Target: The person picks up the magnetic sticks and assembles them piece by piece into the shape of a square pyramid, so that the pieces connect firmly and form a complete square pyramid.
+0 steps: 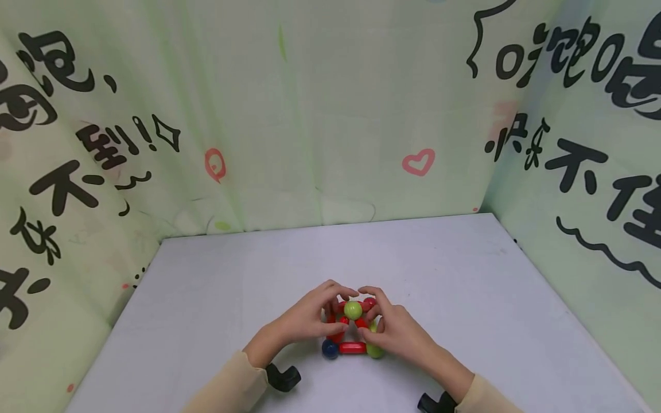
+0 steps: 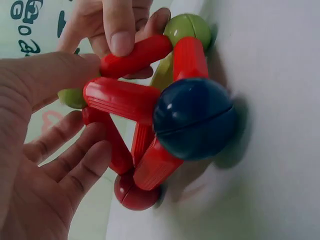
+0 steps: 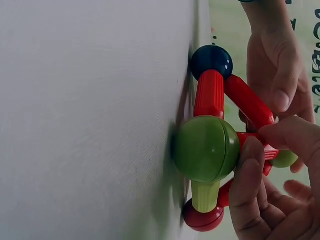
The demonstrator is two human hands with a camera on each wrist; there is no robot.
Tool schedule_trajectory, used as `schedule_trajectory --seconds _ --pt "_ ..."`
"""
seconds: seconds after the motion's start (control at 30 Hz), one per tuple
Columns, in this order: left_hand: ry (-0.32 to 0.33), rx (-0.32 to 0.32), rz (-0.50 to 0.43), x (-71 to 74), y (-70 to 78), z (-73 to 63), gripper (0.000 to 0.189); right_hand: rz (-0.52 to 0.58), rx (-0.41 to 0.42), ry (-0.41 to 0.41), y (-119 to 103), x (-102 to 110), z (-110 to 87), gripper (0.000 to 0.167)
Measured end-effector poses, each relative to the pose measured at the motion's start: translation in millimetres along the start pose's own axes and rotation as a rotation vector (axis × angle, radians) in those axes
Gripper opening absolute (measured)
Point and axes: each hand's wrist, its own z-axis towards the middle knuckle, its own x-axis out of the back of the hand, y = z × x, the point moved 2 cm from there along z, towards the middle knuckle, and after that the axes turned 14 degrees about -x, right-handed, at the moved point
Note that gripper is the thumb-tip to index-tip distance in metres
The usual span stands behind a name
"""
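Note:
A toy pyramid of balls and rods stands on the table, with a light green ball (image 1: 353,310) at its top. At its base are a dark blue ball (image 2: 195,119), a larger green ball (image 3: 206,149) and a red ball (image 2: 136,192). A red rod (image 1: 353,347) joins blue to green at the near side. My right hand (image 1: 395,328) pinches a slanting red rod (image 2: 137,56) between thumb and fingers. My left hand (image 1: 315,312) cups the left side loosely, thumb near the top joint, fingers spread by another slanting rod (image 2: 111,142).
The white table (image 1: 248,275) extends around the pyramid. Printed curtains (image 1: 320,115) rise behind it and at both sides. Black wrist mounts (image 1: 284,378) sit near the sleeves, close above the tabletop.

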Motion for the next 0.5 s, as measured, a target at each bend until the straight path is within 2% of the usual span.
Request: schedule_trajectory --seconds 0.13,0.4,0.5 --pt "0.024 0.029 -0.008 -3.7 4.0 -3.0 0.051 -0.017 0.014 0.012 -1.6 -1.4 -0.5 0.071" --pt "0.136 -0.025 -0.02 -11.1 5.8 -8.2 0.051 -0.013 0.036 0.005 -3.2 -0.8 -0.4 0.057" --pt "0.184 -0.028 -0.023 -13.3 6.4 -9.8 0.051 -0.014 0.047 0.002 -4.1 -1.2 -0.1 0.053"
